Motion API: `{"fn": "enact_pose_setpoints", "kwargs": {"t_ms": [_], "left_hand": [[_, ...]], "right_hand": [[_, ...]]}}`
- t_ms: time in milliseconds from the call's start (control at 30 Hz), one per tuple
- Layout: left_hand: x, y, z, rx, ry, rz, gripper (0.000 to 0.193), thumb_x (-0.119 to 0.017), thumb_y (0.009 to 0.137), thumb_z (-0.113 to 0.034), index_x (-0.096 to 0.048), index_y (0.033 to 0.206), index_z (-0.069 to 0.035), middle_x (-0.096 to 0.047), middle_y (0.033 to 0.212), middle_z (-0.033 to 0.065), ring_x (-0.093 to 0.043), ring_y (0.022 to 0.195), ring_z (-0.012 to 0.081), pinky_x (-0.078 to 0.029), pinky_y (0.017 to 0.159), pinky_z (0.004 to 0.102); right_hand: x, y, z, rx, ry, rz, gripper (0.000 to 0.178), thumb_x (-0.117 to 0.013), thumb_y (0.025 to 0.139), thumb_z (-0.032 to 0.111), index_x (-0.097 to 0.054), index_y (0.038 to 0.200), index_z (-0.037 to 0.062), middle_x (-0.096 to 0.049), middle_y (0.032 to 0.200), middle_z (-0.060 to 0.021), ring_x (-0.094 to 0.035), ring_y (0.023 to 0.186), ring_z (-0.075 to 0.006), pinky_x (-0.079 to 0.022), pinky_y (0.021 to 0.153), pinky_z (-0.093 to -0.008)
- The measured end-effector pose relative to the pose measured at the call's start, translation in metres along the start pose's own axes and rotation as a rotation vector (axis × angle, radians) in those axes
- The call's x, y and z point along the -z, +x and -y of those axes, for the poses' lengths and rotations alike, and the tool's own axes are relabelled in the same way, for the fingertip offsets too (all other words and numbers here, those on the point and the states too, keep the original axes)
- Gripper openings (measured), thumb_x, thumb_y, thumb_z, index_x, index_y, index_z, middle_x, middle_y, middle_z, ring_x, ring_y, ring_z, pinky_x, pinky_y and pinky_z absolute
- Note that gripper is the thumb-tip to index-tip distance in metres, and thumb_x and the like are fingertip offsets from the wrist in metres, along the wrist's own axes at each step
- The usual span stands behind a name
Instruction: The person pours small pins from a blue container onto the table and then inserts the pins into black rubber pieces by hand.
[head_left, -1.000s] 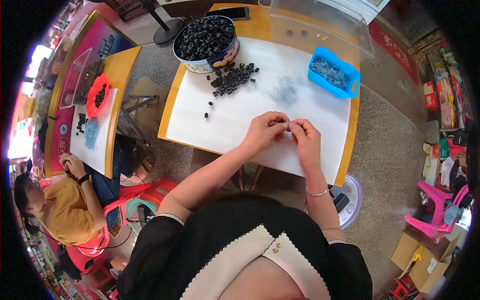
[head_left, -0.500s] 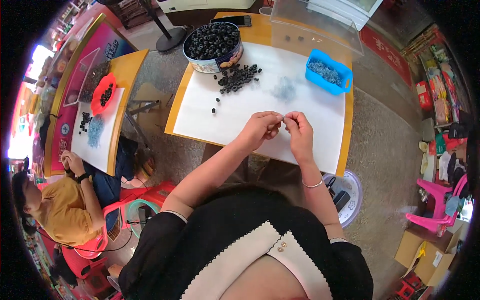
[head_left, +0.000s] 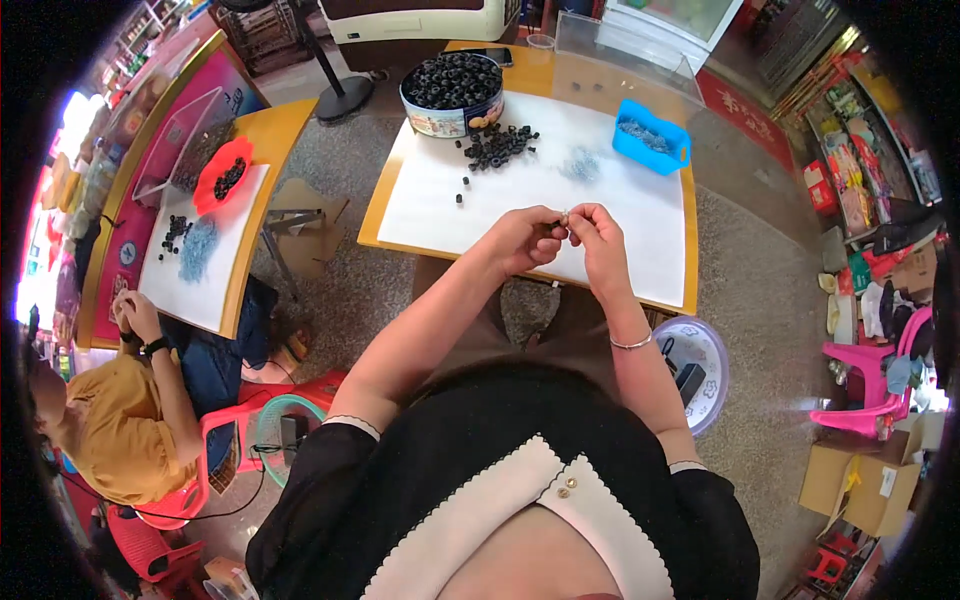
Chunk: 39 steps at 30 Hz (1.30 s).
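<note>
Before you stands a wood-edged table (head_left: 532, 75), its top largely covered by a white sheet (head_left: 440, 220). A round printed tin (head_left: 435, 122) occupies the far left corner; just beside it, toward you, lies a heap of small black pieces (head_left: 498, 148), with two loose black pieces (head_left: 459, 198) nearer your side. Right of the heap, a thin scatter of pale blue bits (head_left: 580, 165) rests on the sheet, and a blue tray (head_left: 640, 158) sits near the right edge. Beyond, on bare wood, note a dark phone (head_left: 497, 56) behind the tin and a clear plastic box (head_left: 625, 65) at far right.
</note>
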<state>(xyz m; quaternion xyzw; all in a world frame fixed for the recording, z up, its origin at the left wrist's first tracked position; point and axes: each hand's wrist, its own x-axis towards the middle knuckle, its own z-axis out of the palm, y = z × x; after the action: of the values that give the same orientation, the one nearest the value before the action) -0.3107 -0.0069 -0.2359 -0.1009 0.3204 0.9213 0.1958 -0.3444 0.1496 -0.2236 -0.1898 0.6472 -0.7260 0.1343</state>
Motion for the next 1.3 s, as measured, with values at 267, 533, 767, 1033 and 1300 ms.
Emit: {"fn": "enact_pose_setpoints", "kwargs": {"t_ms": [267, 533, 767, 1033, 1300], "left_hand": [[-0.038, -0.019, 0.008, -0.406, 0.631, -0.229, 0.016, -0.053, 0.089, -0.018, -0.055, 0.084, -0.003, -0.043, 0.062, -0.0024, -0.039, 0.049, 0.0067, -0.027, 0.043, 0.0226], [-0.023, -0.006, 0.000, -0.022, 0.044, -0.046, 0.018, -0.044, 0.092, -0.018, -0.052, 0.085, -0.002, -0.049, 0.069, 0.0022, -0.038, 0.048, 0.0086, -0.029, 0.041, 0.0216], [-0.038, 0.004, -0.003, -0.141, 0.401, -0.298, 0.019, -0.046, 0.089, -0.016, -0.047, 0.074, -0.005, -0.045, 0.063, 0.0014, -0.039, 0.048, 0.0101, -0.027, 0.042, 0.0236], [-0.023, 0.031, 0.004, -0.493, 0.670, -0.344, 0.018, -0.046, 0.092, -0.018, -0.053, 0.088, -0.002, -0.046, 0.065, -0.0004, -0.041, 0.053, 0.0072, -0.033, 0.047, 0.0226], [-0.007, 0.046, 0.007, -0.470, 0.819, -0.385, 0.024, -0.047, 0.094, -0.021, -0.056, 0.091, 0.002, -0.051, 0.063, 0.0027, -0.048, 0.053, 0.0091, -0.040, 0.050, 0.0256]], "right_hand": [[-0.004, -0.013, 0.009, 0.031, -0.114, -0.040, 0.010, -0.051, 0.092, 0.014, -0.053, 0.091, 0.0039, -0.051, 0.074, 0.0015, -0.046, 0.067, -0.0075, -0.040, 0.063, -0.0217], [0.003, -0.003, 0.003, 0.074, -0.050, 0.012, 0.011, -0.052, 0.092, 0.014, -0.053, 0.090, 0.0028, -0.053, 0.075, 0.0003, -0.047, 0.068, -0.0078, -0.041, 0.063, -0.0222], [0.015, 0.013, -0.011, 0.083, -0.232, 0.005, 0.018, -0.052, 0.093, 0.019, -0.053, 0.091, 0.0018, -0.057, 0.075, -0.0029, -0.051, 0.067, -0.0106, -0.044, 0.063, -0.0259], [0.012, 0.036, -0.012, -0.040, -0.269, -0.034, 0.020, -0.055, 0.092, 0.021, -0.055, 0.091, 0.0007, -0.059, 0.075, -0.0054, -0.054, 0.067, -0.0122, -0.046, 0.063, -0.0267], [0.029, 0.049, -0.021, 0.069, -0.263, -0.025, 0.014, -0.061, 0.086, 0.007, -0.064, 0.098, 0.0013, -0.062, 0.081, -0.0043, -0.057, 0.074, -0.0106, -0.047, 0.069, -0.0240]]}}
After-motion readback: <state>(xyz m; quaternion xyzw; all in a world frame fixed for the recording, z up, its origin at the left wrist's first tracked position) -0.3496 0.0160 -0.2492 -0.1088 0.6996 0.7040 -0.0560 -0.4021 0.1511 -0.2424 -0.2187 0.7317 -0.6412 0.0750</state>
